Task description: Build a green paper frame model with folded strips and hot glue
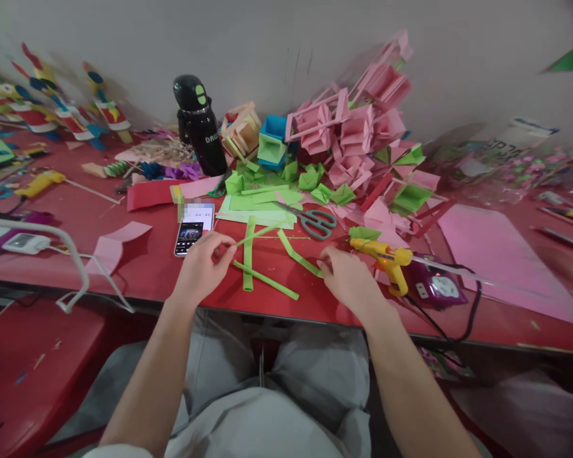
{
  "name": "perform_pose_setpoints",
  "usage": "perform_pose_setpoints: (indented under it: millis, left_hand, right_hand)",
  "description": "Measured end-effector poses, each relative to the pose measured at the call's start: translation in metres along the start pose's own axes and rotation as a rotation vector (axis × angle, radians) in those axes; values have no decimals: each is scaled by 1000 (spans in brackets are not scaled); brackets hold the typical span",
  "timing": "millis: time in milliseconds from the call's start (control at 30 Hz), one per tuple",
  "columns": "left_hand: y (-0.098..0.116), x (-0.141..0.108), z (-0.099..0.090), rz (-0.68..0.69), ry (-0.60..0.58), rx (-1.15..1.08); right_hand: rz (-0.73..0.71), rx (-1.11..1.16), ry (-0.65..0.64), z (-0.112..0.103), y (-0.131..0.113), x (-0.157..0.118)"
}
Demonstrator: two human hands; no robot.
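Note:
My left hand (203, 264) pinches one end of a thin green paper strip (263, 234), which slants up to the right. At the right, my right hand (347, 278) has its thumb and fingers closed at the end of a bent green strip (300, 256). Between the hands, an upright green strip (248, 270) lies on the red table (310, 305). Another folded strip (272, 283) crosses it at a slant. Grey-handled scissors (319, 224) rest just beyond, their blades over a stack of green paper (226, 213).
A phone (191, 238) lies beside my left hand. Right of my right hand are a yellow glue gun (389, 257) and a purple power socket (434, 283) with cords. Behind stand a black bottle (205, 133) and piled pink paper shapes (358, 127). Pink sheets (501, 254) lie far right.

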State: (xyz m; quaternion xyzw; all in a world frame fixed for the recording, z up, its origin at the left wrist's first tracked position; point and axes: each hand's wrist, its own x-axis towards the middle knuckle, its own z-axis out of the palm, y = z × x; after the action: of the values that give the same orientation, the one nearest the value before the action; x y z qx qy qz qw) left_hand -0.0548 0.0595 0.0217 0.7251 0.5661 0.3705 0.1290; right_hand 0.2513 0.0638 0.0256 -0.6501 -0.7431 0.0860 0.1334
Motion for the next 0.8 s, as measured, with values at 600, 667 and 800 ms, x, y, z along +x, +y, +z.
perform_pose_setpoints:
  millis: [600, 667, 800]
  left_hand:
    - [4, -17, 11, -72, -44, 56]
    - [2, -12, 10, -62, -21, 37]
    - [-2, 7, 12, -74, 23, 7]
  right_hand:
    - [187, 678, 14, -10, -12, -45]
    - [243, 619, 208, -5, 3, -56]
    - [344, 434, 569, 11, 36, -80]
